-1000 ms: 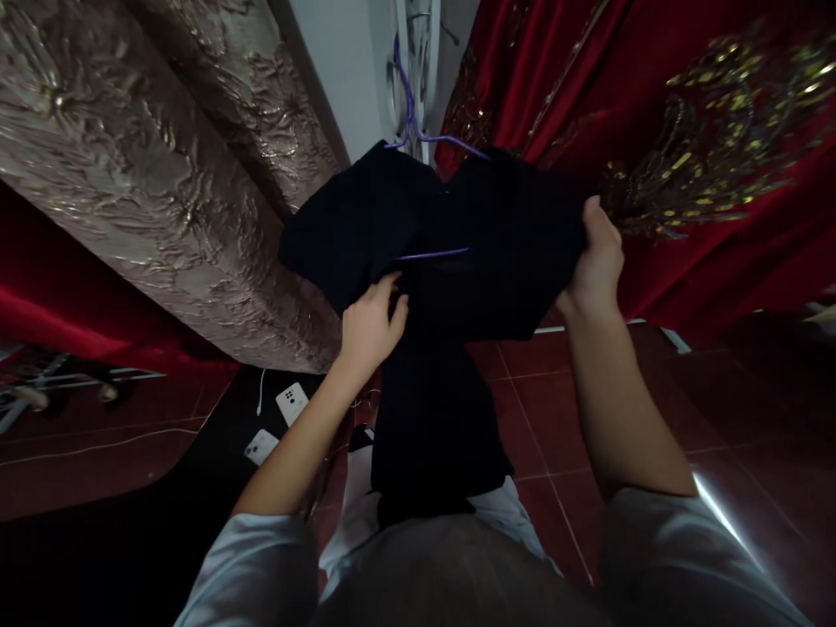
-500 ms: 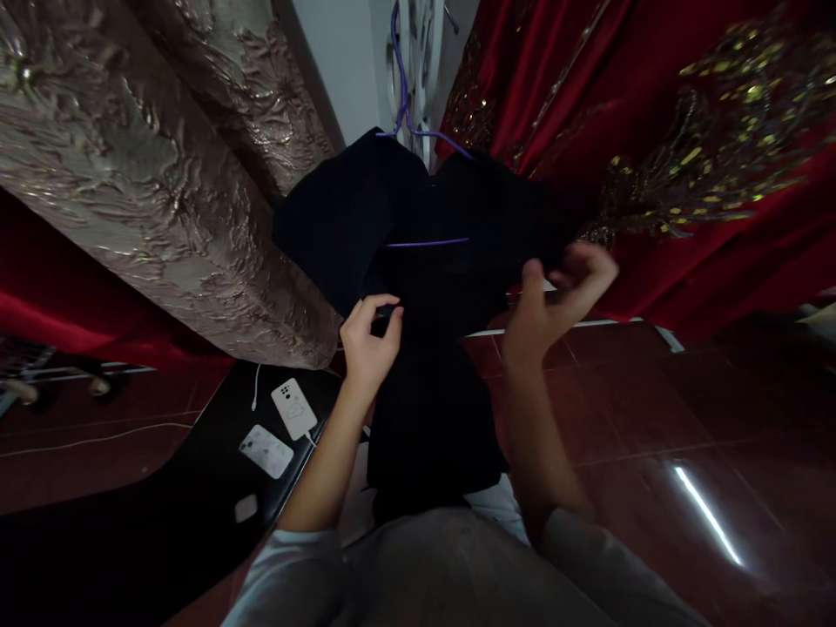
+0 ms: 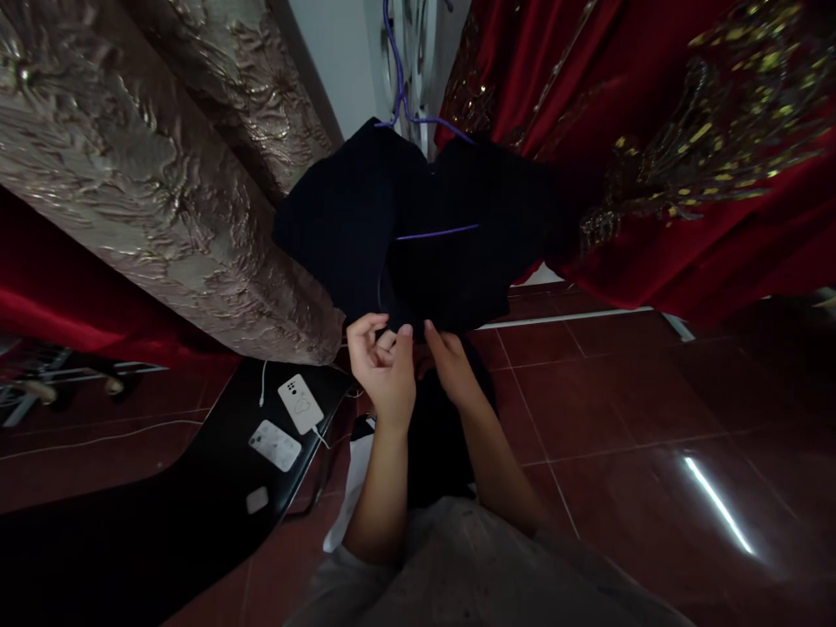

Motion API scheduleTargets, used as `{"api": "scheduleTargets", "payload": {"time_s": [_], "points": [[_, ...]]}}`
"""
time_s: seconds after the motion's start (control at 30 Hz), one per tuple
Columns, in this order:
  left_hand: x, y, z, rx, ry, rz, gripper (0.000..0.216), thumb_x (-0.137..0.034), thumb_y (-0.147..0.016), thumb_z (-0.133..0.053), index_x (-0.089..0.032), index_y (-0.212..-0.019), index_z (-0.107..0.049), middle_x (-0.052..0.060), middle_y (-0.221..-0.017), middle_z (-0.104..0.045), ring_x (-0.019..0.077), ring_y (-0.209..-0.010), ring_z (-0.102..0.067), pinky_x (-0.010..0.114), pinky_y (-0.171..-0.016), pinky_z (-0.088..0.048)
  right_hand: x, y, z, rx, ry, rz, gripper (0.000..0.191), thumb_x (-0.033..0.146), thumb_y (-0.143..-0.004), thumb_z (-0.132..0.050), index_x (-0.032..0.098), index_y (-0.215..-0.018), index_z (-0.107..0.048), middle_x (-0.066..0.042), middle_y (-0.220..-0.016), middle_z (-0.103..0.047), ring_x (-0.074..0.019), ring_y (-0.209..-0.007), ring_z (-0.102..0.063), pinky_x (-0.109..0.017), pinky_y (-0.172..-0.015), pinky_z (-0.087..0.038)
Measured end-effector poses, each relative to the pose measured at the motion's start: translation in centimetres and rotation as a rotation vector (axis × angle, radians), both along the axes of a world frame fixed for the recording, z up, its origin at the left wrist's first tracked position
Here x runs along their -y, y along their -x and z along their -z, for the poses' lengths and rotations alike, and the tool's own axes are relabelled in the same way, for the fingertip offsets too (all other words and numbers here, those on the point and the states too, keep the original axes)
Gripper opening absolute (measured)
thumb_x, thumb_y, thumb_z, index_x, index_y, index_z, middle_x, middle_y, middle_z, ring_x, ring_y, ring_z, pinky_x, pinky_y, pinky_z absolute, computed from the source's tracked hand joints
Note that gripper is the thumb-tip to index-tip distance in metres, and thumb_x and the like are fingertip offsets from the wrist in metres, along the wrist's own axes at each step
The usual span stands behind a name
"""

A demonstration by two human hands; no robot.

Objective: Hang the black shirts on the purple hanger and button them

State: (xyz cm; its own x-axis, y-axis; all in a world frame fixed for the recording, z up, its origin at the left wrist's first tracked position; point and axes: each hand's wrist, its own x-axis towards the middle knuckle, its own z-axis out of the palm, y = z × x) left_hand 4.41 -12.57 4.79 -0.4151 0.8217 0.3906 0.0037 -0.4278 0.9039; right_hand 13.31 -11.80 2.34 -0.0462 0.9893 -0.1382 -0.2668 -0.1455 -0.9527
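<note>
A dark navy garment hangs from a purple wire hanger, whose lower bar shows across the garment's open front. At its lower edge my left hand has its fingers curled and its thumb pointing up, pinching the cloth. Just to the right, my right hand also grips the lower edge, thumb in front and most fingers hidden behind. The two thumbs are close together. In the dim light the cloth between my fingers is hard to make out.
Beige textured fabric hangs on the left; red curtain-like cloth with gold sequins hangs on the right. Two phones, one a white phone, and a small white case lie on a black bench. A white metal rail runs near the tiled floor.
My right hand has moved left and down from the garment's right side to its lower edge beside my left hand. My left hand has shifted slightly right and down.
</note>
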Motion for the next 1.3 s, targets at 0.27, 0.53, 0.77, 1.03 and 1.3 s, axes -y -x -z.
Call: {"api": "scheduleTargets", "payload": {"time_s": [0.27, 0.53, 0.77, 1.03, 1.3], "points": [[0.1, -0.2, 0.0, -0.022, -0.13, 0.179, 0.015, -0.01, -0.095, -0.065, -0.019, -0.098, -0.077, 0.004, -0.09, -0.058, 0.0087, -0.073, -0.056, 0.016, -0.057, -0.046, 0.2, -0.4, -0.4, -0.064, -0.172, 0.217, 0.039, 0.051, -0.091, -0.067, 0.02, -0.071, -0.054, 0.005, -0.058, -0.051, -0.008, -0.05, -0.047, -0.022, -0.049, -0.038], [0.2, -0.6, 0.4, -0.008, -0.134, 0.286, 0.016, -0.011, -0.094, -0.068, -0.021, -0.102, -0.078, 0.004, -0.094, -0.064, 0.0094, -0.079, -0.066, 0.018, -0.068, -0.056, 0.1, -0.9, -0.3, -0.094, -0.174, 0.213, 0.03, 0.044, -0.093, -0.064, 0.02, -0.076, -0.056, 0.005, -0.061, -0.049, -0.0082, -0.052, -0.047, -0.022, -0.049, -0.037], [-1.4, -0.3, 2.2, 0.248, 0.003, 0.162, 0.037, -0.007, -0.079, -0.074, -0.022, -0.11, -0.059, 0.0, -0.096, -0.065, 0.0096, -0.082, -0.069, 0.021, -0.08, -0.059, 0.0, -1.2, -0.3, -0.093, -0.136, 0.152, 0.031, 0.044, -0.09, -0.068, 0.018, -0.074, -0.064, 0.005, -0.054, -0.048, -0.0064, -0.049, -0.044, -0.021, -0.05, -0.033], [-3.2, 0.7, 2.9, -0.195, 0.073, 0.414, 0.007, -0.013, -0.092, -0.06, -0.017, -0.086, -0.061, 0.003, -0.086, -0.06, 0.0147, -0.083, -0.063, 0.025, -0.075, -0.052, -0.9, -2.4, -1.4, 0.001, -0.122, 0.072, 0.024, 0.037, -0.084, -0.069, 0.016, -0.072, -0.07, 0.003, -0.053, -0.056, -0.0066, -0.048, -0.048, -0.02, -0.046, -0.034], [-5.5, -0.6, 3.5, -0.485, -0.181, 0.263, 0.01, -0.017, -0.101, -0.054, -0.018, -0.093, -0.059, 0.005, -0.089, -0.058, 0.0159, -0.083, -0.056, 0.027, -0.074, -0.046, -7.0, -4.5, -9.6, 0.057, -0.264, 0.155, 0.031, 0.045, -0.083, -0.074, 0.018, -0.072, -0.065, 0.005, -0.049, -0.047, -0.005, -0.039, -0.035, -0.02, -0.038, -0.018]]}}
